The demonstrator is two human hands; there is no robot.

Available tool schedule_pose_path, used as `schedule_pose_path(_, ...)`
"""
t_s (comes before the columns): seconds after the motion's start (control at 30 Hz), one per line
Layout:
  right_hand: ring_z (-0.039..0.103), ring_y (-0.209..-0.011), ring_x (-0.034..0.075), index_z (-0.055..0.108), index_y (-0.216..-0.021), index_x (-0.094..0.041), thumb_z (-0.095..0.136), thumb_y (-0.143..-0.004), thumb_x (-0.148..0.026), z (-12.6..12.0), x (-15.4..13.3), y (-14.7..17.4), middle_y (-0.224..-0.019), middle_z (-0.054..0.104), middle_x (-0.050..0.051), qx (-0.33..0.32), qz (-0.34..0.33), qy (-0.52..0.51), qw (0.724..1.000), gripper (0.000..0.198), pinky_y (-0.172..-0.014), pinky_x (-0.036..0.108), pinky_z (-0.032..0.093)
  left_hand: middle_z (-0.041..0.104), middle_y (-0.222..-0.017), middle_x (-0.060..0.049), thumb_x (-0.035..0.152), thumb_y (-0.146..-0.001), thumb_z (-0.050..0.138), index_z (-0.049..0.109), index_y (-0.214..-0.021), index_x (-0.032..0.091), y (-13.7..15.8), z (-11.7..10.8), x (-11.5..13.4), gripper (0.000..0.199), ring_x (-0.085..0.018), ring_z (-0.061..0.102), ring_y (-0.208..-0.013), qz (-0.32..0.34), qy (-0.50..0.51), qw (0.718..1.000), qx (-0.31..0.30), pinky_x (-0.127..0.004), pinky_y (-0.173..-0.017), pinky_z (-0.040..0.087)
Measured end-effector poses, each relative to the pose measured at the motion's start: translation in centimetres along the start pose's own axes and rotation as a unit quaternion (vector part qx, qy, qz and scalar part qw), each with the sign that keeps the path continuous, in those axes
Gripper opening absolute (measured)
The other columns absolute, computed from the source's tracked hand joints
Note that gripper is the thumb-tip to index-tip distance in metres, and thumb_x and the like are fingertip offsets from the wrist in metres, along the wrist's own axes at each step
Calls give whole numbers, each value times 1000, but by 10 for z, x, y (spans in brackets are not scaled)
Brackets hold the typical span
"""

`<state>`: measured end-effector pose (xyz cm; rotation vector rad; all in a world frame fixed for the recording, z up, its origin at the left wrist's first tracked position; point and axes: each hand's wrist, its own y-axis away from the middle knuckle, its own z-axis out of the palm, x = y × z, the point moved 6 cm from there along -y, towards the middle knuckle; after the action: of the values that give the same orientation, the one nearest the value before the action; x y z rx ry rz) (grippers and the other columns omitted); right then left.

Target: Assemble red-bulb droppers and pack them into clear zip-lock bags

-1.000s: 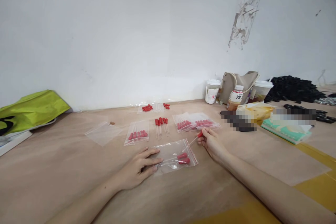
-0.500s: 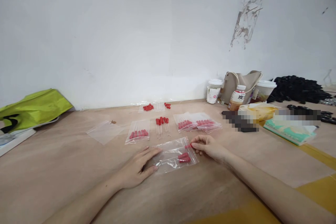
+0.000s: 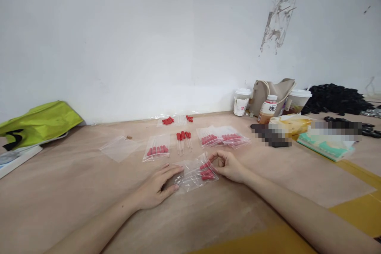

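In front of me lies a clear zip bag (image 3: 190, 184), with several red-bulbed droppers (image 3: 207, 175) inside, their thin clear stems pointing left. My left hand (image 3: 157, 184) rests at the bag's left end, thumb and fingers apart and touching the plastic. At the bag's right, open end, my right hand (image 3: 226, 165) has its fingertips pinched at the bulb of the uppermost dropper (image 3: 205, 165). Behind the bag, several loose droppers (image 3: 183, 137) lie side by side. A filled bag (image 3: 157, 150) is to their left and more filled bags (image 3: 222, 138) overlap to their right.
Flat bags (image 3: 120, 149) lie at left, near a lime-green bag (image 3: 44, 121). Red bulbs (image 3: 168, 120) lie by the wall. At right stand cups (image 3: 241, 103), a bottle (image 3: 268, 110) and a beige bag (image 3: 257, 93), with a tissue pack (image 3: 324, 147) and black parts (image 3: 336, 99) beyond.
My right hand has moved left, pushing the pinched dropper further into the bag. The bag's right end has lifted and bunched. My left hand stays nearly in place.
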<state>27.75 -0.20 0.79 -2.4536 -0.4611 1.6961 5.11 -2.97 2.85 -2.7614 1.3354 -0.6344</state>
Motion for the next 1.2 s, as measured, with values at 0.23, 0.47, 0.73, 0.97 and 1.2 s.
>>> schedule_pose_path(0.23, 48, -50, 9, 59, -74, -15, 69, -55, -24, -5, 12, -1, -60, 58, -1, -24, 42, -46, 998, 24, -46, 19, 36, 45, -130, -2, 35, -88, 41, 38, -128, 28, 0, -2, 3, 40, -20, 38, -120, 2, 3, 1000, 1, -42, -102, 27)
schedule_pose_path(0.47, 51, -50, 10, 63, -62, -16, 67, -60, -34, 6, 6, 1, -54, 60, -1, -55, 65, -90, 992, 19, -50, 22, 39, 42, -132, -3, 36, -89, 40, 41, -127, 28, -1, 0, 2, 39, -20, 36, -122, 10, -7, 1000, -8, -42, -103, 26)
schedule_pose_path(0.73, 55, -60, 14, 66, -73, -15, 60, -66, -29, -17, 5, -8, -69, 66, 3, -14, 31, 40, 999, 17, -55, 23, 41, 39, -134, -1, 35, -90, 38, 36, -129, 32, 0, 0, 3, 40, -20, 35, -122, 8, -16, 1000, -19, -42, -102, 26)
schedule_pose_path(0.97, 55, -59, 12, 63, -68, -16, 54, -69, -19, -21, -30, -57, -64, 63, 2, 68, -22, 198, 978, 9, -56, 22, 40, 37, -134, 0, 31, -91, 34, 42, -125, 37, 1, 0, 6, 35, -21, 33, -122, 18, -37, 998, -41, -40, -100, 29)
schedule_pose_path(1.2, 58, -55, 18, 62, -61, -14, 58, -63, -14, 25, -16, -127, -50, 60, 6, 46, 121, 286, 949, 5, -50, 23, 41, 36, -134, 0, 30, -91, 36, 43, -124, 35, 0, 0, 6, 35, -21, 33, -122, 22, -22, 999, -33, -39, -100, 29)
